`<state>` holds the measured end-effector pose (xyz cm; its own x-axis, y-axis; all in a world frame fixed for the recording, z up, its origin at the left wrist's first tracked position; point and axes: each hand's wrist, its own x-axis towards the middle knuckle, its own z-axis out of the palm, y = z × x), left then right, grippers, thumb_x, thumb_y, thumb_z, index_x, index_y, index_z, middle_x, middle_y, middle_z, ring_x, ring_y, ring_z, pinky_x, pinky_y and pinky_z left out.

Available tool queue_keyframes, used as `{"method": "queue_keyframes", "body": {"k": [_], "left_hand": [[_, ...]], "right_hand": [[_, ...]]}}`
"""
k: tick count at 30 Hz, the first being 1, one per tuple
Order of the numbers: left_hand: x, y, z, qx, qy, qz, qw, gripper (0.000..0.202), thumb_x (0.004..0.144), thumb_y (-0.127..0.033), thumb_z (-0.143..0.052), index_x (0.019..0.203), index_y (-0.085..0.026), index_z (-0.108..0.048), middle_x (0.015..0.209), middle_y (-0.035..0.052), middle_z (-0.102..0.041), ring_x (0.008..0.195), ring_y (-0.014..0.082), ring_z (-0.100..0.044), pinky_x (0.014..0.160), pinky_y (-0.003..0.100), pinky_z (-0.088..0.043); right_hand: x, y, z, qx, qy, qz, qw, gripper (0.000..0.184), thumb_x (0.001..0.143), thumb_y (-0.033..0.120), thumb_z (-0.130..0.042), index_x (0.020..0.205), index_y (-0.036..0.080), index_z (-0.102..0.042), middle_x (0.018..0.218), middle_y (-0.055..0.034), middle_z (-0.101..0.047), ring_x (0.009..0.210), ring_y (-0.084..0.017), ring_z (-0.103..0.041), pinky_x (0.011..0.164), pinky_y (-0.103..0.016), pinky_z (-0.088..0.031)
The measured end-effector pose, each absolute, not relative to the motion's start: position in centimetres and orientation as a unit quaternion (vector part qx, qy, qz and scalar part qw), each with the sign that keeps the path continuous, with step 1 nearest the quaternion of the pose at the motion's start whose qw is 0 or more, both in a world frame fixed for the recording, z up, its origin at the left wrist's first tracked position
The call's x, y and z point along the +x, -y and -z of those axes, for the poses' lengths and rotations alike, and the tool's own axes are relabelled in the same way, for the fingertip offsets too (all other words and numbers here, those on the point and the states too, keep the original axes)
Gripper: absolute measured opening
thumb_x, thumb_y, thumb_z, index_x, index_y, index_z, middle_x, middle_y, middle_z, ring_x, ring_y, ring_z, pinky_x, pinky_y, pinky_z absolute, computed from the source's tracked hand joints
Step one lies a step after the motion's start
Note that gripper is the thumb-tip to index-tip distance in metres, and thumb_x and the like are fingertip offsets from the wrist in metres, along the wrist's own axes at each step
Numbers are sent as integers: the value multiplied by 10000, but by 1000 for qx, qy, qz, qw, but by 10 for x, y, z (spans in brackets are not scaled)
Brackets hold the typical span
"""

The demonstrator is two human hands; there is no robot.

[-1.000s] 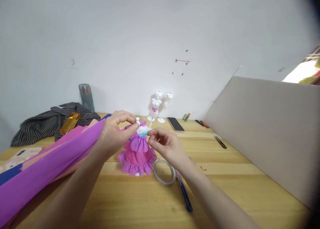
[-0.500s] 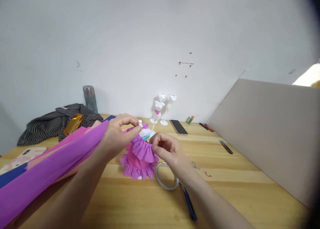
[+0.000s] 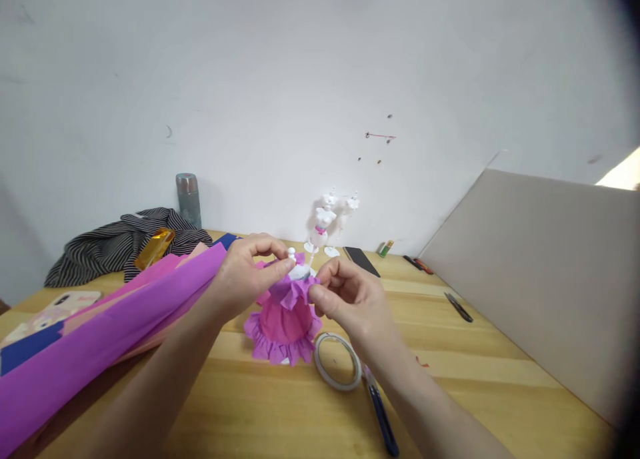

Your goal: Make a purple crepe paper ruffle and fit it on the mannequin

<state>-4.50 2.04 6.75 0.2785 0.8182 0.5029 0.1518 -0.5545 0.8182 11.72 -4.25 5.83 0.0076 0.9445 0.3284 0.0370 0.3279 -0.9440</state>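
A small white dress form [image 3: 300, 271] stands in front of me in a pink crepe paper skirt [image 3: 283, 321]. A purple ruffle [image 3: 260, 342] edges the skirt's hem. My left hand [image 3: 253, 270] has thumb and fingers closed at the knob on top of the form. With thumb and forefinger, my right hand [image 3: 353, 299] pinches the end of an upper purple crepe paper ruffle [image 3: 295, 291], which lies bunched around the form's upper part. Directly below my right hand is a roll of tape [image 3: 320, 372], and a dark-handled cutting tool [image 3: 383, 415] touches its right side.
More white dress forms [image 3: 325, 217] stand by the wall, near a phone [image 3: 363, 261]. On the left lie rolled crepe paper [image 3: 125, 322], a striped cloth [image 3: 95, 249] and a patterned phone case [image 3: 55, 314], with a flask [image 3: 188, 199] behind. Dark snips [image 3: 459, 307] lie right, beside a white panel [image 3: 540, 265].
My right hand has lifted a little and brought the upper ruffle in and up, so it bunches higher on the form. My left hand keeps its hold. The view has shifted slightly.
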Motion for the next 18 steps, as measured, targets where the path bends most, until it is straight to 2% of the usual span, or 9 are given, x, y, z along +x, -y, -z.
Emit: {"method": "queue_keyframes", "body": {"k": [4,12,15,18], "left_hand": [[-44,-21,-66,725,-330,-494,349,145,711,-290,-640,673,-151,-629,789,59,-685,785,186,-607,753,314,-449],[-43,-21,-65,709,-313,-485,405,144,695,-291,-643,692,-148,-627,764,49,-656,765,167,-583,722,300,-458],[-44,-20,-67,699,-304,-480,435,148,669,-294,-643,679,-148,-620,739,44,-653,732,157,-587,697,290,-475],[-45,-19,-69,691,-307,-473,452,174,649,-314,-664,670,-151,-608,720,41,-650,695,152,-588,654,282,-487]], "right_hand": [[114,43,-64,-455,595,-376,546,236,659,287,-701,606,202,-488,529,38,-499,477,-106,-467,466,-244,-361],[104,47,-84,-421,649,-360,521,152,653,211,-653,596,192,-513,544,38,-504,503,-98,-451,488,-244,-371],[106,42,-92,-401,656,-385,511,184,664,238,-681,588,188,-521,525,40,-503,493,-97,-454,474,-237,-359],[111,35,-95,-379,649,-422,507,291,697,340,-729,567,184,-521,498,40,-496,476,-92,-449,458,-231,-354]]}}
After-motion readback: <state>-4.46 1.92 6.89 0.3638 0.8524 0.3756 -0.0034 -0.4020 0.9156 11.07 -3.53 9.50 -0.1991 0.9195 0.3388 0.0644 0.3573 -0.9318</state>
